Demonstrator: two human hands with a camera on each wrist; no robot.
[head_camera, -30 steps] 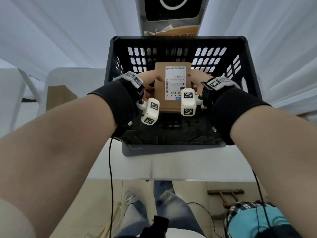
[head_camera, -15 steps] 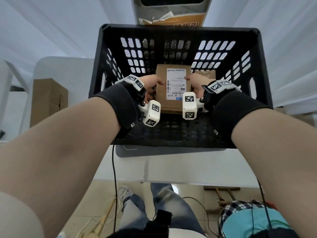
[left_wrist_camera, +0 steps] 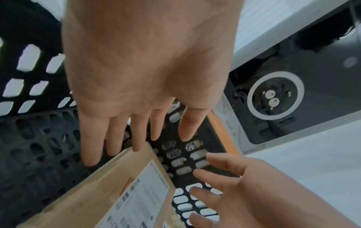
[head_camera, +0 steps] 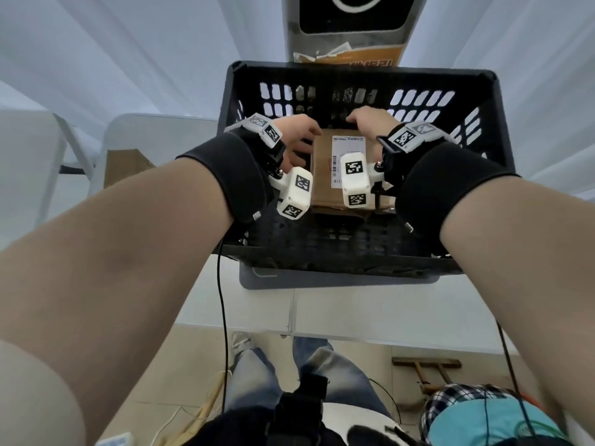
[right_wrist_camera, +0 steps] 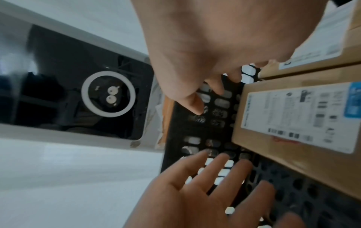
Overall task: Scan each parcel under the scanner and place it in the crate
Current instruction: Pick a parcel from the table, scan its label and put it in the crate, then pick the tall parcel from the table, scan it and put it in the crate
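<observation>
A brown cardboard parcel (head_camera: pixel 323 175) with a white shipping label lies flat inside the black slotted crate (head_camera: pixel 354 70). My left hand (head_camera: pixel 299 140) hovers by its left edge, fingers straight and spread (left_wrist_camera: pixel 136 138), gripping nothing. My right hand (head_camera: pixel 365 122) is over the parcel's far right corner, fingers loose (right_wrist_camera: pixel 205 86), also holding nothing. In the right wrist view the parcel (right_wrist_camera: pixel 293 117) lies beside a second labelled parcel (right_wrist_camera: pixel 332 46). The scanner (head_camera: pixel 351 24), with its white ring (left_wrist_camera: pixel 273 95), stands just behind the crate.
The crate sits on a grey base on a white table (head_camera: pixel 370 310). A brown cardboard box (head_camera: pixel 125 165) rests on a white surface to the left. Torn cardboard (head_camera: pixel 351 59) lies between crate and scanner. Thin black cables (head_camera: pixel 222 300) hang from both wrists.
Both hands held the parcel by its sides before. Now it lies in the crate and both hands have let go, fingers spread and moved toward the far wall.
</observation>
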